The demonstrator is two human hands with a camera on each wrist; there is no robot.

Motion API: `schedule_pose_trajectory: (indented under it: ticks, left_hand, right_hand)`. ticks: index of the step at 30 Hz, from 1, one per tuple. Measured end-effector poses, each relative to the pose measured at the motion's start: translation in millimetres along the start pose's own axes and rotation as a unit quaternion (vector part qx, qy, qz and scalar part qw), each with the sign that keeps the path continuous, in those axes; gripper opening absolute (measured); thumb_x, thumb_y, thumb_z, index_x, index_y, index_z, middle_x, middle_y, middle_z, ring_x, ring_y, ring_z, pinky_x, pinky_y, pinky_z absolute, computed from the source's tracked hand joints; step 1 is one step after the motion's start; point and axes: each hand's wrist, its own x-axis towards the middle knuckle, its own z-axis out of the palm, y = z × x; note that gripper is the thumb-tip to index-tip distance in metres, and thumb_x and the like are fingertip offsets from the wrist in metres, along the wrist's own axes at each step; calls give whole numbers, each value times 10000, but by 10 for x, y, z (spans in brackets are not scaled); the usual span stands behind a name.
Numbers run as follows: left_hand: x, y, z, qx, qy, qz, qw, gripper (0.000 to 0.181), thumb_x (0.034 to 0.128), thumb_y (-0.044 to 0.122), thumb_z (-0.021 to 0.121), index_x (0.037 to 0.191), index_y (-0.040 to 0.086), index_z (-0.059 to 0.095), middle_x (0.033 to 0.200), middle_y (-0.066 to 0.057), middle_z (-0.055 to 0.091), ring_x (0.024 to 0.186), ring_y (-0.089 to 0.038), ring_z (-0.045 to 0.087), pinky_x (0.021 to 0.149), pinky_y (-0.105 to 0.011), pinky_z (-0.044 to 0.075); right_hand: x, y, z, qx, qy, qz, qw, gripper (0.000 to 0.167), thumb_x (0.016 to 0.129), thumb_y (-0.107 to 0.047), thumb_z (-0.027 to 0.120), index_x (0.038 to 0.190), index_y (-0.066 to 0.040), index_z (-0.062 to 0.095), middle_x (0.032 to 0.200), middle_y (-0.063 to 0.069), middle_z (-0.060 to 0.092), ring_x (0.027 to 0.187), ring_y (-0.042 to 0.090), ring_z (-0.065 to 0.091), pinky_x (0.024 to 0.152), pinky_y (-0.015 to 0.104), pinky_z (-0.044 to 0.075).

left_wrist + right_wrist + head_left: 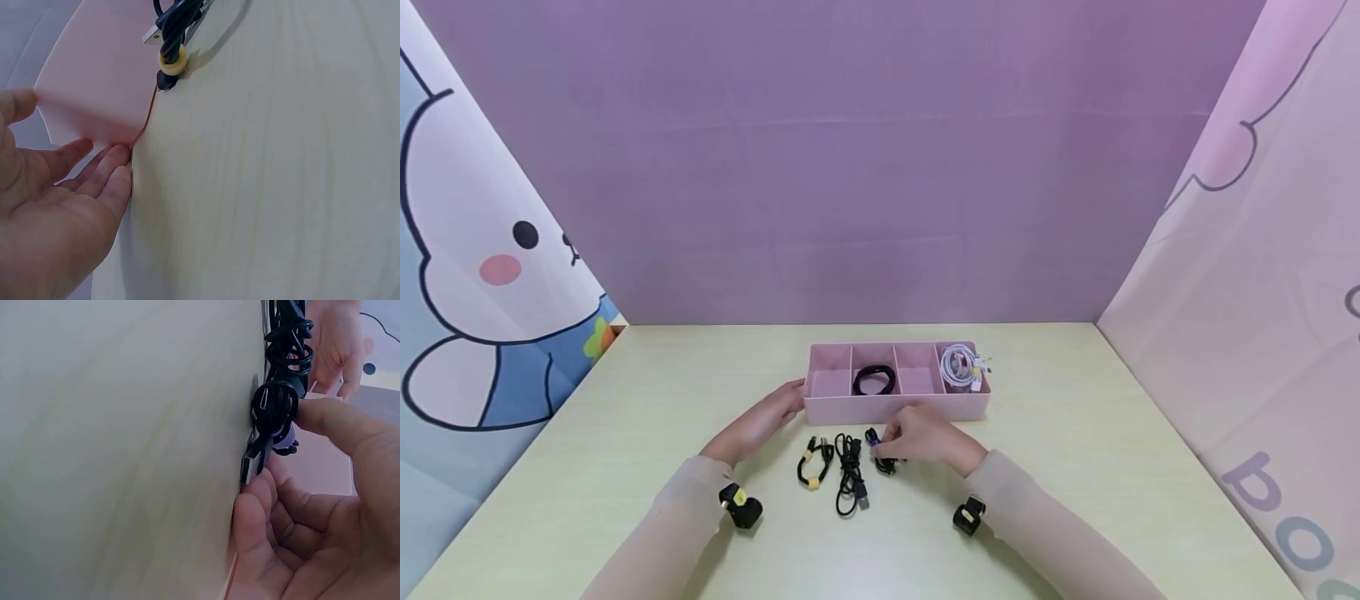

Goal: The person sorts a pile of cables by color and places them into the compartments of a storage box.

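Note:
My left hand point(758, 427) point(56, 212) touches the left end of the pink divided box point(850, 410) point(100, 75), fingers extended against its end wall. In front of the box, my right hand point(928, 437) point(325, 531) pinches a small coiled black cable point(883, 465) point(274, 409) with a purple-blue tie; part of the coil is hidden by the fingers. Left of it on the table lie a longer bundled black cable point(850, 479) and a black cable with yellow ties point(814, 482).
Inside the box, a black coil point(857, 382) lies in the second compartment from the left and a white coiled cable point(957, 379) in the rightmost one. A purple backdrop point(865, 167) stands behind the table point(1060, 433), with printed cloths at both sides.

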Motion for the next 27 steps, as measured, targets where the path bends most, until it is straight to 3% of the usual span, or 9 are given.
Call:
schedule_pose_trajectory:
  ticks: [18,27]
  left_hand:
    - [-14,5,3,55,0,19,10000,674,1094,488,281,1602,63,160,1623,-154,251,1467,-328,285,1207,-427,225]
    - [5,-5,-2,12,13,29,10000,646,1098,470,285,1602,79,181,1624,-128,257,1467,-313,289,1207,-412,229]
  right_hand:
    - [-24,44,-10,635,-160,-270,9975,254,898,-373,742,690,-232,706,650,-129,625,542,42,453,498,209,381]
    - [-24,45,-4,854,-145,-265,9959,209,907,-367,738,769,-214,705,723,-116,644,581,48,489,535,215,419]
